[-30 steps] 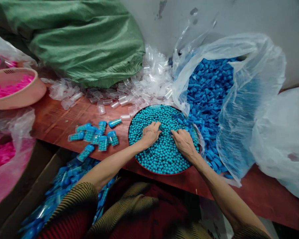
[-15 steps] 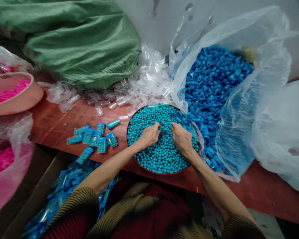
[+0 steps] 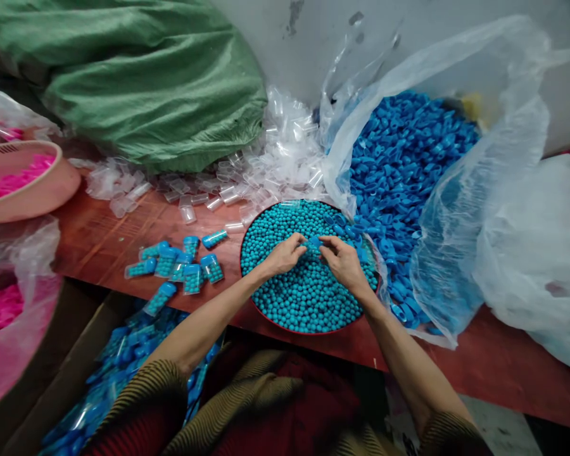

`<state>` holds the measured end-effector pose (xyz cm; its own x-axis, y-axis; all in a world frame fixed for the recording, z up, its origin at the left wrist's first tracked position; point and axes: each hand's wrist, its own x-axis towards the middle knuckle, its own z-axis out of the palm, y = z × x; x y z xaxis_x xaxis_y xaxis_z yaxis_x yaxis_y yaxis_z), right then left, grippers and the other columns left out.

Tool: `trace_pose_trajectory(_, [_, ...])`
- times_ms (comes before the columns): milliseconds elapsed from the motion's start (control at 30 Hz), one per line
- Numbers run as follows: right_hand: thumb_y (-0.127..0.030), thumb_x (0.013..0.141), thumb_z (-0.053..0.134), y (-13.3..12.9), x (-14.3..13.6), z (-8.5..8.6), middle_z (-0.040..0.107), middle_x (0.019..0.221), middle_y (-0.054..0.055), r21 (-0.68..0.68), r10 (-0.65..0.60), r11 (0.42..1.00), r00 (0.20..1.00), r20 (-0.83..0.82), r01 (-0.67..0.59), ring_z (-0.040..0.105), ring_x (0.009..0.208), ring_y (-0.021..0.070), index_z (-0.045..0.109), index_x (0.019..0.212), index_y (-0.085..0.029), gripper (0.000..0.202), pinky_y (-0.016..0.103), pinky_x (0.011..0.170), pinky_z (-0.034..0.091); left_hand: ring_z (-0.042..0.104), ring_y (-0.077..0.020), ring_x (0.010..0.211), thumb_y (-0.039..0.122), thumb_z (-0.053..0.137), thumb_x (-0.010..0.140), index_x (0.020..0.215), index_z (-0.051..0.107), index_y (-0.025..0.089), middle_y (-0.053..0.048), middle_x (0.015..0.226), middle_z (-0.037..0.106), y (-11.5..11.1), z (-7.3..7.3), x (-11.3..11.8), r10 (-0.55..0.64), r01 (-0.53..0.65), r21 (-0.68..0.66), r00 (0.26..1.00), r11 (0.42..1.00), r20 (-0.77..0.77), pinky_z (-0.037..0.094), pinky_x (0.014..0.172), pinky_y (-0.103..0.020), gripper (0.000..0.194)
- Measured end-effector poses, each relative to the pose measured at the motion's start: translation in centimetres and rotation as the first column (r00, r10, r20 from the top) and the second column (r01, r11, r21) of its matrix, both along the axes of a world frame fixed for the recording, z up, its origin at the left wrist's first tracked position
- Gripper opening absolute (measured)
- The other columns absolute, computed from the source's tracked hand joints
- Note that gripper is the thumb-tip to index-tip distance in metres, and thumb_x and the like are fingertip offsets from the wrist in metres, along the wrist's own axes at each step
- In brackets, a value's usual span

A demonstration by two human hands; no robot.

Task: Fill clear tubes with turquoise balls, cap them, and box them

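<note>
My left hand [image 3: 286, 254] is closed over a round tub [image 3: 241, 259] full of turquoise beads [image 3: 308, 304], its fingertips pinching a small clear bottle that they mostly hide. A blue cap [image 3: 314, 242] sits at the bottle's end, between my two hands. From the other side the thumb and fingers of my right hand [image 3: 342, 259] close on this cap. Several loose blue caps [image 3: 342, 225] lie on the beads at the tub's right rim. To the left, bead-filled bottles with blue caps [image 3: 192, 277] are scattered on the red table [image 3: 95, 253].
Empty clear bottles [image 3: 285, 168] are heaped behind the tub, beside a green sack [image 3: 161, 88]. An open plastic bag [image 3: 456, 253] of blue caps [image 3: 403, 152] stands at right. At left are a pink basin [image 3: 61, 183] and, below the table edge, a pile of filled bottles [image 3: 128, 367].
My right hand has brought the blue cap leftward to the bottle in my left hand. The cap now shows between both hands. The view has shifted slightly.
</note>
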<state>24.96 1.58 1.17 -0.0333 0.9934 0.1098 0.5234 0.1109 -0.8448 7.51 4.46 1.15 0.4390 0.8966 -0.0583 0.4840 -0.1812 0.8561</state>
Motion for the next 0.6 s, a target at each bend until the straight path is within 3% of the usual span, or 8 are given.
trace_pose_trajectory(67, [-0.031, 0.08, 0.053, 0.0, -0.6, 0.0, 0.068, 0.081, 0.004, -0.027, -0.004, 1.0, 0.996, -0.09, 0.002, 0.061, 0.063, 0.0158, 0.065, 0.101, -0.018, 0.028, 0.029, 0.062, 0.048, 0.055, -0.0152, 0.083, 0.022, 0.045, 0.082, 0.102, 0.051, 0.015, -0.003, 0.09, 0.057, -0.2, 0.0, 0.0, 0.011, -0.007, -0.042, 0.993, 0.999, 0.114, 0.048, 0.08, -0.03, 0.022])
trace_pose_trajectory(200, [-0.034, 0.08, 0.053, -0.4, -0.7, 0.1, 0.067, 0.069, 0.001, -0.067, -0.001, 0.998, 0.987, -0.161, -0.01, 0.06, 0.059, 0.0158, 0.068, 0.097, -0.019, 0.027, 0.028, 0.06, 0.047, 0.051, -0.0099, 0.057, 0.026, 0.045, 0.082, 0.119, 0.045, 0.016, 0.0, 0.079, 0.052, -1.1, 0.0, 0.1, 0.068, 0.02, -0.296, 0.957, 0.955, 0.283, 0.047, 0.049, -0.023, 0.038])
trace_pose_trajectory(267, [-0.035, 0.081, 0.052, -0.6, -0.7, 0.3, 0.066, 0.064, 0.0, -0.076, -0.016, 0.997, 0.985, -0.169, 0.003, 0.059, 0.058, 0.016, 0.069, 0.097, -0.02, 0.028, 0.028, 0.058, 0.046, 0.05, -0.0087, 0.051, 0.026, 0.046, 0.082, 0.123, 0.043, 0.016, 0.0, 0.079, 0.052, -1.5, 0.0, 0.3, 0.111, 0.026, -0.373, 0.933, 0.927, 0.341, 0.044, 0.041, -0.02, 0.042])
trace_pose_trajectory(433, [-0.035, 0.08, 0.053, -0.9, -0.9, 0.3, 0.065, 0.064, -0.001, -0.101, -0.02, 0.995, 0.974, -0.226, -0.003, 0.06, 0.059, 0.0151, 0.068, 0.093, -0.018, 0.026, 0.027, 0.058, 0.046, 0.05, -0.0085, 0.056, 0.028, 0.051, 0.08, 0.125, 0.045, 0.014, -0.002, 0.081, 0.055, -2.1, 0.1, 0.6, 0.197, -0.006, -0.394, 0.873, 0.919, 0.446, 0.045, 0.041, -0.018, 0.047])
trace_pose_trajectory(600, [-0.036, 0.08, 0.053, -1.0, -1.0, 0.3, 0.059, 0.058, -0.003, -0.131, -0.008, 0.991, 0.966, -0.26, -0.026, 0.056, 0.054, 0.0127, 0.067, 0.092, -0.018, 0.026, 0.025, 0.056, 0.044, 0.054, -0.0106, 0.071, 0.023, 0.062, 0.07, 0.122, 0.052, 0.013, -0.007, 0.106, 0.058, -2.6, 0.7, 0.4, 0.162, 0.019, -0.378, 0.882, 0.926, 0.443, 0.048, 0.047, -0.017, 0.053])
